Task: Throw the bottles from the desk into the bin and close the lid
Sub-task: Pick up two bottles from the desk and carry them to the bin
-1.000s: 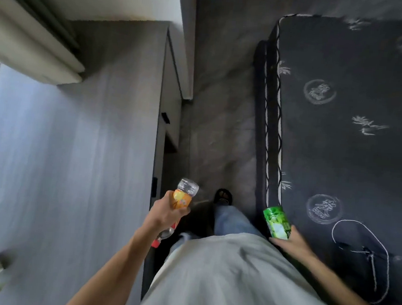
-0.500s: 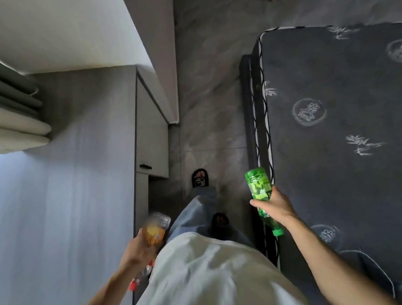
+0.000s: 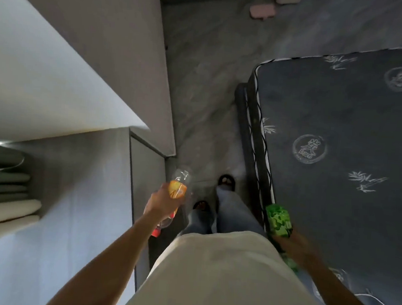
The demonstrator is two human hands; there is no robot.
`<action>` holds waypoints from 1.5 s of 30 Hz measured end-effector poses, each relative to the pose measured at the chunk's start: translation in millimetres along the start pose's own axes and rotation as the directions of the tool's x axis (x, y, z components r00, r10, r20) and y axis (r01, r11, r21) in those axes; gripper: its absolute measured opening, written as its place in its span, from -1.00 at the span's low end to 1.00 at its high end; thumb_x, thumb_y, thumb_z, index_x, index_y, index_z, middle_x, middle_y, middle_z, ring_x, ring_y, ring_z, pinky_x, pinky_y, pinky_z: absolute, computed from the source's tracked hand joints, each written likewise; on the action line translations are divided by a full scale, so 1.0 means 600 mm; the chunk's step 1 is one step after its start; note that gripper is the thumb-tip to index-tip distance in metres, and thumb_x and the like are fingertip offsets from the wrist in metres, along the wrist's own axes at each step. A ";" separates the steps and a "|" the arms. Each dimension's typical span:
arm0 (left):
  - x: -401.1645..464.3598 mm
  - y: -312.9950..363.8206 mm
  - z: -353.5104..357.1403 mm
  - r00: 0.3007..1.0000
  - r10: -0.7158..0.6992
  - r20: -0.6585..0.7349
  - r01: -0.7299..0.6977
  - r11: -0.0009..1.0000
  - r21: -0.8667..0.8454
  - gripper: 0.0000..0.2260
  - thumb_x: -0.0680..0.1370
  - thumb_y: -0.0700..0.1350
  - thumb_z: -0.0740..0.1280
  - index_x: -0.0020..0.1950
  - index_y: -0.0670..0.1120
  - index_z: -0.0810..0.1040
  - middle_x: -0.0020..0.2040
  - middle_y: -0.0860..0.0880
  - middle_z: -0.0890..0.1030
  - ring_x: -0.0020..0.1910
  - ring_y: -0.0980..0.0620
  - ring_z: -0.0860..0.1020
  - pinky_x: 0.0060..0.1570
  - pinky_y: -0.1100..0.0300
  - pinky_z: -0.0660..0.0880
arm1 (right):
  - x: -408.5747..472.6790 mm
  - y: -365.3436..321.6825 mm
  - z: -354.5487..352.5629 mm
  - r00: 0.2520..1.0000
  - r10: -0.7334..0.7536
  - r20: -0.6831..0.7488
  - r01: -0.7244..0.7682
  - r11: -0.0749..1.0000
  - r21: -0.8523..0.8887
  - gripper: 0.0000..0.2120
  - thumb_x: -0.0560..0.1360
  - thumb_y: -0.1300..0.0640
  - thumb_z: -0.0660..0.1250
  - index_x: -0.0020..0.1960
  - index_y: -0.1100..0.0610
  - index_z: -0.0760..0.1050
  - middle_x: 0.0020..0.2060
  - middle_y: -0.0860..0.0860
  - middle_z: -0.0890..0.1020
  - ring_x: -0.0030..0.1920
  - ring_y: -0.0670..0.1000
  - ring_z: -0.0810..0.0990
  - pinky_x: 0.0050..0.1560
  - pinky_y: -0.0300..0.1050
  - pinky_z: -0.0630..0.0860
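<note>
My left hand [image 3: 162, 204] grips a clear bottle with an orange label [image 3: 178, 189]; its base points forward and its red cap points back toward me. My right hand [image 3: 294, 248] holds a green-labelled bottle [image 3: 278, 221] low beside my hip, close to the mattress edge. The grey desk [image 3: 78, 191] runs along my left side. No bin is in sight.
A dark patterned mattress [image 3: 338, 143] fills the right side. A narrow strip of grey floor [image 3: 205, 109] runs between it and the desk. A white wall block [image 3: 48, 75] juts out on the left. Folded curtains [image 3: 5, 186] sit far left. A pink object [image 3: 262, 11] lies ahead.
I have walked forward along the gap; more floor shows ahead. My left hand has risen with the orange bottle, and my right hand has dropped back with the green one.
</note>
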State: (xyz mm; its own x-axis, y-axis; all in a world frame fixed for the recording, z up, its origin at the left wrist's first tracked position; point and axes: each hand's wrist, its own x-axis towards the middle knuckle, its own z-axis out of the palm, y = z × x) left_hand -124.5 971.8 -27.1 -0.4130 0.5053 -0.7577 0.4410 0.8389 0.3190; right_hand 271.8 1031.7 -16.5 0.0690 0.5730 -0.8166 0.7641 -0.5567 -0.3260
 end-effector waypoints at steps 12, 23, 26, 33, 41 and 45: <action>0.189 0.244 -0.120 0.998 -0.063 0.019 0.064 0.996 -0.056 -0.27 0.31 0.24 0.41 0.44 0.06 0.41 0.17 -0.14 0.66 0.09 -0.21 0.63 0.08 0.03 0.58 | 0.248 -0.269 -0.178 0.999 0.009 0.046 -0.009 1.000 0.003 -0.67 0.38 0.29 0.55 0.10 0.26 0.57 -0.07 0.20 0.67 0.01 0.21 0.66 0.00 0.02 0.53; 0.263 0.276 -0.176 0.942 -0.334 0.025 0.335 0.932 -0.137 -0.45 0.43 0.15 0.49 0.33 -0.04 0.51 0.09 -0.19 0.68 -0.02 -0.20 0.67 -0.08 0.05 0.62 | 0.472 -0.661 -0.269 0.977 -0.199 0.073 0.209 0.963 -0.171 -0.33 0.32 0.02 0.60 0.34 0.15 0.45 0.10 0.16 0.63 0.13 0.20 0.62 0.13 0.06 0.55; 0.319 0.305 -0.214 0.934 -0.356 0.037 0.356 0.912 -0.203 -0.42 0.45 0.16 0.49 0.38 -0.07 0.49 0.18 -0.21 0.65 0.12 -0.25 0.61 0.02 0.05 0.54 | 0.518 -0.746 -0.278 0.973 -0.226 0.042 0.229 0.957 -0.177 -0.35 0.31 0.03 0.61 0.31 0.15 0.48 0.05 0.13 0.63 0.10 0.18 0.62 0.04 -0.04 0.49; 0.474 0.445 -0.371 0.955 -0.281 0.093 0.291 0.947 -0.133 -0.38 0.42 0.19 0.48 0.39 -0.02 0.43 0.20 -0.20 0.64 0.11 -0.23 0.65 0.12 0.02 0.59 | 0.574 -0.838 -0.304 0.992 -0.127 0.012 0.127 0.973 -0.192 -0.47 0.30 0.09 0.61 0.19 0.18 0.51 -0.05 0.14 0.64 -0.07 0.15 0.64 -0.05 -0.01 0.52; 0.655 0.712 -0.531 0.999 0.033 0.031 -0.033 0.999 0.026 -0.39 0.38 0.31 0.39 0.31 0.02 0.43 0.12 -0.13 0.66 0.01 -0.18 0.65 0.05 0.00 0.61 | 0.604 -0.825 -0.356 0.995 0.098 -0.007 -0.098 0.981 -0.170 -0.54 0.32 0.04 0.59 0.08 0.25 0.53 -0.09 0.25 0.68 -0.06 0.19 0.67 -0.03 0.06 0.56; 0.735 0.840 -0.576 0.991 0.126 0.035 -0.129 0.986 0.109 -0.43 0.36 0.30 0.38 0.26 0.04 0.43 0.09 -0.10 0.64 0.01 -0.17 0.64 0.04 -0.04 0.62 | 0.640 -0.847 -0.386 0.989 0.145 -0.021 -0.147 0.980 -0.136 -0.67 0.33 0.00 0.54 -0.12 0.14 0.47 -0.24 0.17 0.62 -0.23 0.04 0.54 -0.19 -0.04 0.47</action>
State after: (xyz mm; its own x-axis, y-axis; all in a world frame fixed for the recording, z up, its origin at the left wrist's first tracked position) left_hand -359.8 1687.6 -3.7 -0.3260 0.5997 -0.7308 0.5747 0.7395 0.3504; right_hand 58.3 1674.0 -54.1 0.1929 0.4986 -0.8451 0.8255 -0.5480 -0.1349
